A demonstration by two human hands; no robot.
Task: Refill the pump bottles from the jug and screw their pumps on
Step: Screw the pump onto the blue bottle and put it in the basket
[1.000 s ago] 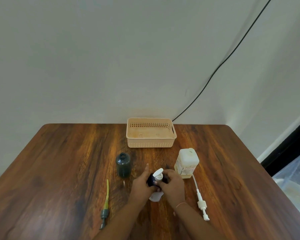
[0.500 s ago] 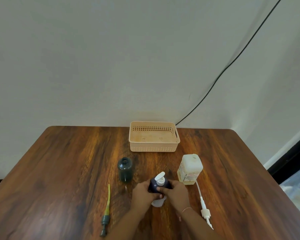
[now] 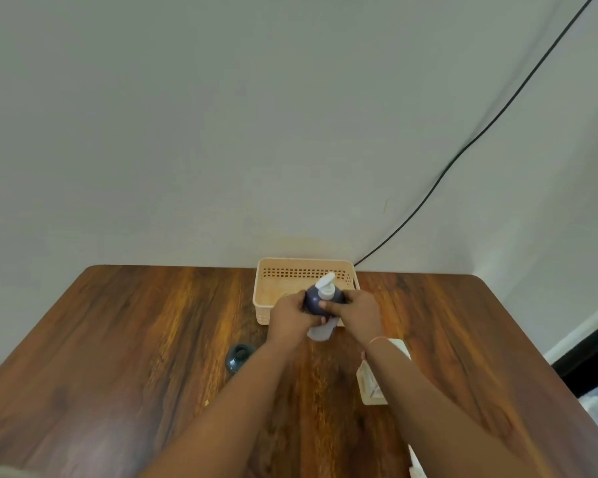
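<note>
A dark blue pump bottle (image 3: 315, 300) with a white pump head (image 3: 326, 286) is held up over the front of the beige basket (image 3: 266, 298). My left hand (image 3: 289, 317) and my right hand (image 3: 358, 312) both grip it, one on each side. A second dark green bottle (image 3: 238, 357) stands open on the table, left of my left forearm. The cream jug (image 3: 370, 381) stands to the right, mostly hidden by my right forearm. A loose white pump (image 3: 415, 467) shows at the bottom edge.
The wooden table (image 3: 135, 339) reaches to the white wall. A black cable (image 3: 463, 150) runs down the wall behind the basket. A pale grey patch (image 3: 321, 331) lies on the table under my hands.
Both hands have lifted the blue bottle and carried it away from me to the basket. The view has tilted, so the yellow-green pump at the left is out of frame.
</note>
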